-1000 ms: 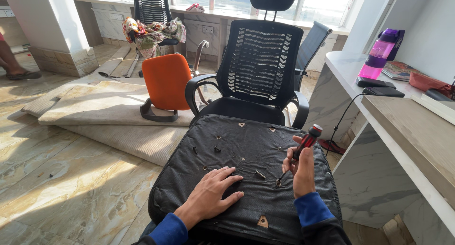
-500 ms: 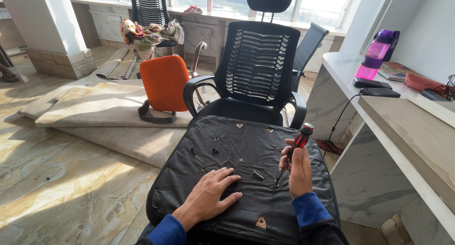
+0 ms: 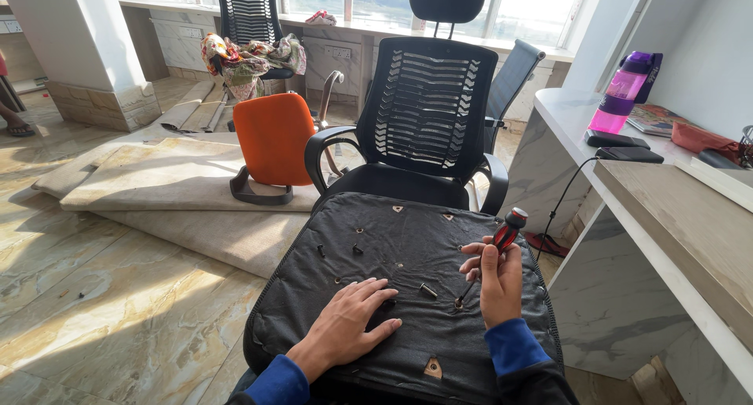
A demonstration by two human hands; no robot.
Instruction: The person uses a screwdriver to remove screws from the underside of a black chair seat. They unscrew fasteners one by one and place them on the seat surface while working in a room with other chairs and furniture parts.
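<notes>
- Screwdriver (image 3: 492, 253), with a red and black handle, is seen in the head view held tilted in the right hand (image 3: 496, 283); its tip is set down at a hole in the black seat cushion (image 3: 376, 248), just right of a small loose bolt (image 3: 428, 290).
- The fingers (image 3: 473, 262) of the right hand are closed round the handle, the thumb side being turned towards the camera.
- The left hand (image 3: 349, 319) is laid flat on the cushion, palm down, with its fingers spread and nothing held; it is placed just left of the bolt.
- The cushion is shown upside down in the foreground, with several holes and small fittings seen across its fabric; what carries it cannot be told.
- A black mesh office chair (image 3: 431, 107) is seen right behind the cushion, and an orange seat part (image 3: 274, 138) is stood on flat mats on the floor, to the left.
- A pink bottle (image 3: 623, 91) is stood on the bench (image 3: 682, 217) at the right.
</notes>
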